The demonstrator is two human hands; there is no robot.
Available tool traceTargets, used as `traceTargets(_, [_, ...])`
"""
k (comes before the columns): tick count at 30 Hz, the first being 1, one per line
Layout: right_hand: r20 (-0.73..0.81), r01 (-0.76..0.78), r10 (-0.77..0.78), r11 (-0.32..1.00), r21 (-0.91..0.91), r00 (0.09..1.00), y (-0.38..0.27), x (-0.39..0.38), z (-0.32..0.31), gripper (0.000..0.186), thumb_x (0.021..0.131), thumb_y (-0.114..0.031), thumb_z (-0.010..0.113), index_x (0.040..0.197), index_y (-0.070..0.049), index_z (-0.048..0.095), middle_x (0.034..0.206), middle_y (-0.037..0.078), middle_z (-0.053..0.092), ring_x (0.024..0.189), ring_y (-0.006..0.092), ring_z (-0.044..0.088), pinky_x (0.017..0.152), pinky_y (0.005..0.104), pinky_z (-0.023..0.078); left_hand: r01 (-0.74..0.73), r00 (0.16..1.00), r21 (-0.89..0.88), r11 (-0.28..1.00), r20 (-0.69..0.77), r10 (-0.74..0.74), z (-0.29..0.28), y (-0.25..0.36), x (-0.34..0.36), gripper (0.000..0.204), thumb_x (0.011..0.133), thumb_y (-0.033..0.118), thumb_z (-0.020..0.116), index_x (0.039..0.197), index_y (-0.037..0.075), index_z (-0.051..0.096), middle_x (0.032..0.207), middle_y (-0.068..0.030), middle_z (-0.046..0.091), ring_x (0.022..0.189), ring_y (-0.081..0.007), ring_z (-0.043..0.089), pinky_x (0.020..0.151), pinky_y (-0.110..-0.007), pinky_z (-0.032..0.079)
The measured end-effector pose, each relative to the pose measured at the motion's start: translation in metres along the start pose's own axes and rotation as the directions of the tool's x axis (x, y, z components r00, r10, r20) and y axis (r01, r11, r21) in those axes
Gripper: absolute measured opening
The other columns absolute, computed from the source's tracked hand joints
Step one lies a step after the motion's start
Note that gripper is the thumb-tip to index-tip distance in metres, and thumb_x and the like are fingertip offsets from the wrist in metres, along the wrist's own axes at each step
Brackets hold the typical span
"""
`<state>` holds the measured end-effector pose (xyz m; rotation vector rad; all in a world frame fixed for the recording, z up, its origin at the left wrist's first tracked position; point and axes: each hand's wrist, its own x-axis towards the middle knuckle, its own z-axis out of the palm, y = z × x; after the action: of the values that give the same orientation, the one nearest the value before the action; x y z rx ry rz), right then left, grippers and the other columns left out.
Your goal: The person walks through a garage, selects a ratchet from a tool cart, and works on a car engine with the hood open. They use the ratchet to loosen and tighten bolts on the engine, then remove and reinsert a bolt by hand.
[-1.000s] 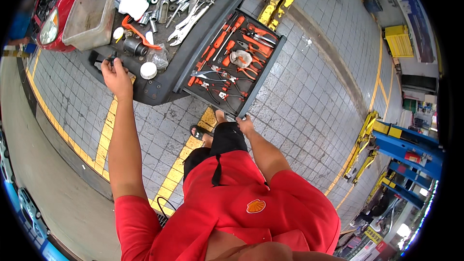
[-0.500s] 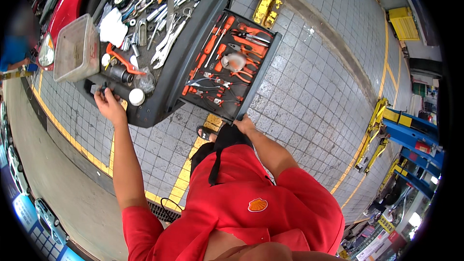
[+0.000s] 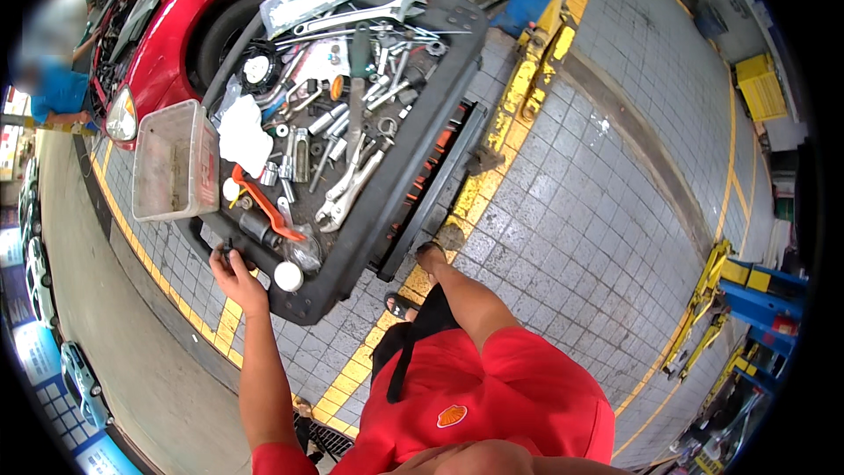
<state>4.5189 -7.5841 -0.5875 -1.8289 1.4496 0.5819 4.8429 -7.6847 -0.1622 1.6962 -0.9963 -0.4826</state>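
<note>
Grey drawer, tools mostly hidden, left hand grasping dark object, right hand hold unclear

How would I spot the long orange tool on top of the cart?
Find the black tool cart beside the red car, then the clear plastic bin at the cart's left edge. Just right of that bin lies the orange tool, alongside a dark cylinder. Its long, bright orange body sets it apart from the silver wrenches nearby.

Cart black; drawer dark grey; floor grey, yellow-striped.
</note>
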Motion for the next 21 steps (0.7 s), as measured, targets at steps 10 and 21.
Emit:
traceTargets(10, [0.344, -0.216, 0.287, -0.396, 0.892, 0.894, -0.055, 0.072, -0.061, 0.039, 0.096, -0.032, 0.047, 0.123, -0.006, 0.058, 0.108, 0.010, 0.066, 0.098, 0.0255, 0.062, 0.083, 0.0424, 0.052, 0.027, 0.999, 0.054, 0.998, 0.030, -0.029, 0.008, 0.005, 0.000, 0.025, 0.100, 0.013, 0.053, 0.121, 0.000, 0.053, 0.087, -0.0026, 0.057, 0.070, -0.0079, 0.050, 0.059, -0.023, 0.042])
traceTargets(21, [0.195, -0.108, 0.132, -0.487, 0.867, 0.972, -0.004, -0.007, -0.037, 0.034, 0.092, -0.016, 0.059, 0.125, -0.015, 0.053, 0.117, 0.002, 0.062, 0.108, 0.0202, 0.059, 0.084, 0.0415, 0.049, -0.060, 0.995, 0.092, 0.994, 0.083, 0.052, 0.004, 0.001, 0.006, 0.026, 0.100, 0.014, 0.053, 0.121, -0.001, 0.055, 0.088, -0.0046, 0.064, 0.069, -0.0085, 0.054, 0.061, -0.024, 0.044])
